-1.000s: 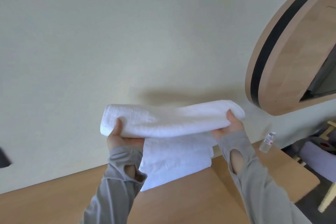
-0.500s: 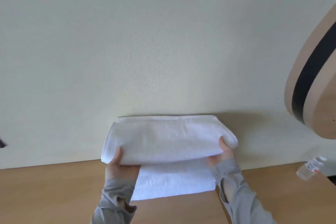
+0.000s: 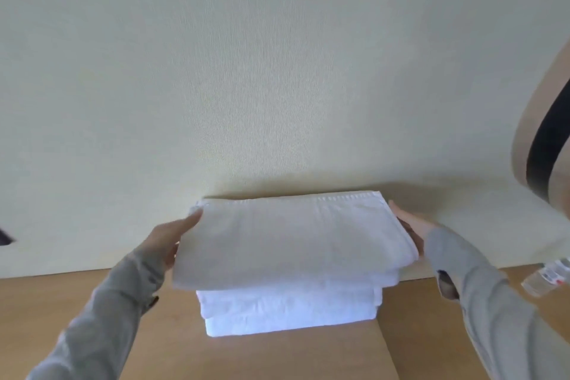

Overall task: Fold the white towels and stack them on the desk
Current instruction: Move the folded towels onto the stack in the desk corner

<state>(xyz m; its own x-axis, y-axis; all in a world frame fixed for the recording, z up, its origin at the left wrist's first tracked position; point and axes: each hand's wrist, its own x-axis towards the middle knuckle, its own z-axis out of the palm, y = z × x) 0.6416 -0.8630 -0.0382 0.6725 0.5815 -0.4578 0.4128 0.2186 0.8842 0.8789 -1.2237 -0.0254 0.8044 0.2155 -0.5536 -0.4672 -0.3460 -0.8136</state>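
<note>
Left hand (image 3: 172, 236) pinches the left end of a folded white terry towel (image 3: 293, 234), thumb on top and the other fingers tucked underneath where I can't see them. Right hand (image 3: 411, 225) holds the opposite end, thumb lying along the edge and the rest of the fingers hidden under the cloth. So both hands are gripping the same towel, 1 at each end, with grey sleeves (image 3: 493, 311) running back toward the camera.

That towel lies flat and level on top of a stack of folded white towels (image 3: 287, 310) and is a bit wider than it, so it overhangs on the left and at the front. Can't tell if its full weight is down.

The stack sits on a light brown wooden desk (image 3: 277, 355), pushed up against a cream textured wall (image 3: 246, 71). Off to the right there's a small clear plastic bottle (image 3: 546, 278) on the desk, and a round wooden frame with a black band (image 3: 543, 139) at the edge.
</note>
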